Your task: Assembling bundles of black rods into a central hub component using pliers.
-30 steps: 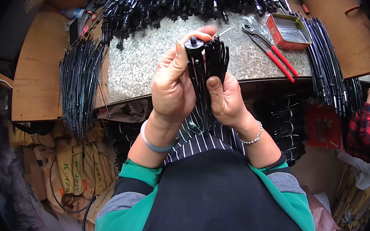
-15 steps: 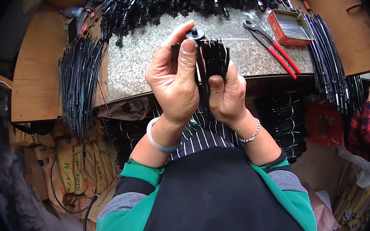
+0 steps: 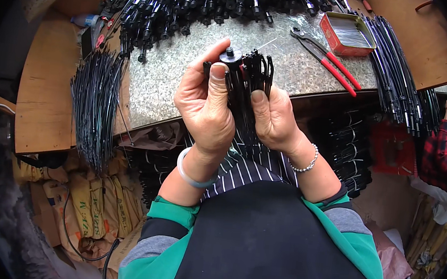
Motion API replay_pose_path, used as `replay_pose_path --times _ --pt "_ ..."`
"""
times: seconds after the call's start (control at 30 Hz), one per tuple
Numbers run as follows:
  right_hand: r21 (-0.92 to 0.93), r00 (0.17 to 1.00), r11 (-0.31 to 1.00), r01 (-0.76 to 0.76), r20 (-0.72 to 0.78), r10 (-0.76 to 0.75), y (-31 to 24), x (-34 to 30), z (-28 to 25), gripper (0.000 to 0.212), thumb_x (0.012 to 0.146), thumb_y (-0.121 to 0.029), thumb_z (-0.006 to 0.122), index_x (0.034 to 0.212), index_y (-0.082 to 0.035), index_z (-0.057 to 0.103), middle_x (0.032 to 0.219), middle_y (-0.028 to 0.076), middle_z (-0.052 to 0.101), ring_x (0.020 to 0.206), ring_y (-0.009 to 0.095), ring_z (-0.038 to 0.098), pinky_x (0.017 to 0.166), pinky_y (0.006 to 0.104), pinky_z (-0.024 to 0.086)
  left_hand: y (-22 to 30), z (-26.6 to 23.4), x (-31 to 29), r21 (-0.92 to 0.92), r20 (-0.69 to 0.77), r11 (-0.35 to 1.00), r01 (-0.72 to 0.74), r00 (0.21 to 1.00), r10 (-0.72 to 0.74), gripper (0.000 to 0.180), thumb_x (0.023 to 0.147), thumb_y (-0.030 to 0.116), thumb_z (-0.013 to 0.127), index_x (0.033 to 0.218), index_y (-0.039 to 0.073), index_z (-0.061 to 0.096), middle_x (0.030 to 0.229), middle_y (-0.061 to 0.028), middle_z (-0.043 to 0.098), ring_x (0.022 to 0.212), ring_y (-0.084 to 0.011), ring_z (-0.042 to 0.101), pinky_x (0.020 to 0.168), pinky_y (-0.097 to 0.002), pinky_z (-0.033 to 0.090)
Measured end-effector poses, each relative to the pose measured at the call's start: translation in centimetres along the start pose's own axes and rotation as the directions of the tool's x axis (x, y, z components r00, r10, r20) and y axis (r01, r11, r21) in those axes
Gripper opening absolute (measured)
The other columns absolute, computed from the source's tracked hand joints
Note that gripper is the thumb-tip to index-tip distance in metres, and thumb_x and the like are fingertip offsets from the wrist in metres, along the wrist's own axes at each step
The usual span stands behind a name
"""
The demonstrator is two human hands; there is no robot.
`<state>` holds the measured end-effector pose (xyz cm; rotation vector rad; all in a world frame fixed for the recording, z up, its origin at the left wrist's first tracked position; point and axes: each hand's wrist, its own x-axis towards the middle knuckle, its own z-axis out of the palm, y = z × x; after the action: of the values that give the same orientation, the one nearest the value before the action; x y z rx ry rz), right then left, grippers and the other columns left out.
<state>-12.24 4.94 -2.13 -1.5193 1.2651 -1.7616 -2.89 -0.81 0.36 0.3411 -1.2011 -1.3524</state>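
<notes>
Both my hands hold a black umbrella frame [image 3: 245, 106] upright above the table's front edge. My left hand [image 3: 206, 97] is closed round its left side, thumb in front, near a round disc [image 3: 230, 55] with a small black stub on top. My right hand [image 3: 275, 118] grips the thin black ribs from the right, its thumb pressed on their front. The rib ends stand up loosely beside the disc. Fingers behind the frame are hidden. A thin wire [image 3: 266, 43] shows just beyond the rib tips; I cannot tell whether it touches the frame.
Red-handled pliers [image 3: 328, 62] and a red tin of thin wires [image 3: 353, 36] lie on the speckled tabletop [image 3: 156, 87]. Black rods with silver tubes [image 3: 204, 0] are heaped behind. Rib bundles [image 3: 95, 105] hang over the left edge. Another person's red-checked sleeve [image 3: 444, 152] shows far right.
Both hands and the frame have come slightly lower in view. The ribs in my right hand have moved closer to the disc, and their ends now stand more spread.
</notes>
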Motion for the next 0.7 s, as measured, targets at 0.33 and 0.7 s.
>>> replay_pose_path --times 0.33,0.7 --pt "-0.142 0.998 0.99 -0.004 -0.067 -0.005 0.5 -0.4 0.2 0.024 0.092 -0.021 0.049 0.103 0.0 0.055 0.075 0.019 0.058 0.065 0.037 0.059 0.055 0.0378 0.046 0.5 -0.8 0.9 -0.244 0.191 0.925 0.29 0.95 -0.247 0.039 0.096 0.024 0.043 0.122 -0.005 0.045 0.094 -0.0079 0.063 0.081 -0.011 0.062 0.074 -0.0212 0.05" --pt "-0.206 0.947 0.965 0.163 -0.242 -0.212 -1.7 -0.4 0.4 0.034 0.079 -0.014 0.07 0.104 0.003 0.055 0.076 0.011 0.062 0.068 0.017 0.062 0.062 0.025 0.049 1.3 1.0 0.4 -0.01 0.04 0.996 0.092 0.995 -0.092 0.032 0.09 0.016 0.056 0.115 -0.002 0.048 0.091 -0.001 0.054 0.074 -0.0023 0.049 0.067 -0.015 0.041"
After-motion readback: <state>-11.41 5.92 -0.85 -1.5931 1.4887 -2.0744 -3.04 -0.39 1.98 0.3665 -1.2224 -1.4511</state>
